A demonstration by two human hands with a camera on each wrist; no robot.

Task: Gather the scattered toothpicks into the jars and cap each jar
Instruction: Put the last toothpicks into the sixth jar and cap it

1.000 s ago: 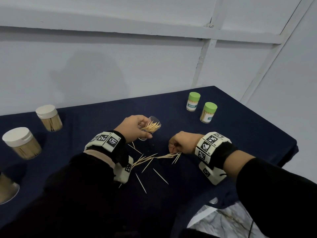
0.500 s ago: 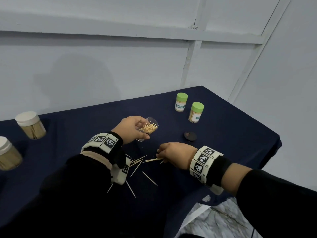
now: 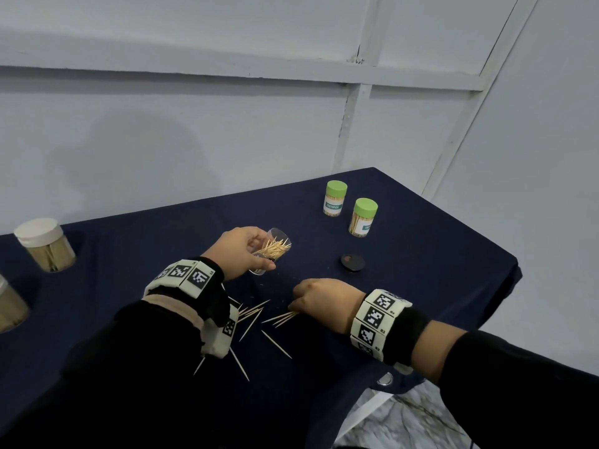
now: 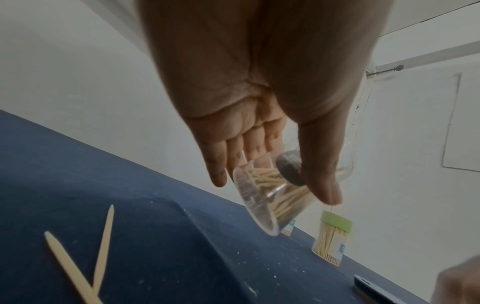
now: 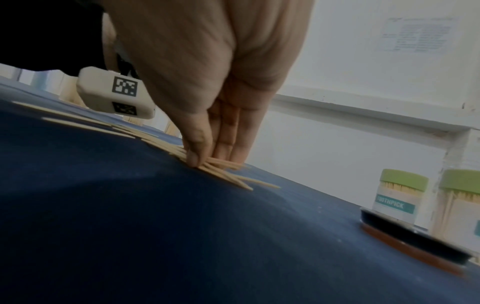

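Note:
My left hand (image 3: 241, 251) grips a small clear jar (image 3: 272, 251), tilted above the dark blue tablecloth with its open mouth up to the right, part-filled with toothpicks. The left wrist view shows that jar (image 4: 270, 195) between thumb and fingers. My right hand (image 3: 319, 299) pinches a small bundle of toothpicks (image 3: 280, 318) against the cloth; in the right wrist view thumb and fingertips (image 5: 197, 152) press on the bundle (image 5: 228, 174). Several loose toothpicks (image 3: 256, 322) lie scattered between my wrists. A dark round cap (image 3: 352, 262) lies on the cloth right of the jar.
Two capped green-lidded toothpick jars (image 3: 335, 199) (image 3: 363, 217) stand at the back right. A white-lidded jar (image 3: 45, 244) stands at the far left, another jar (image 3: 9, 306) at the left edge. The table's edge (image 3: 505, 286) runs close on the right.
My right hand has slid left and nearer along the cloth, dragging toothpicks into a bundle. The left hand keeps the jar tilted in about the same place. The view swung, uncovering the dark cap.

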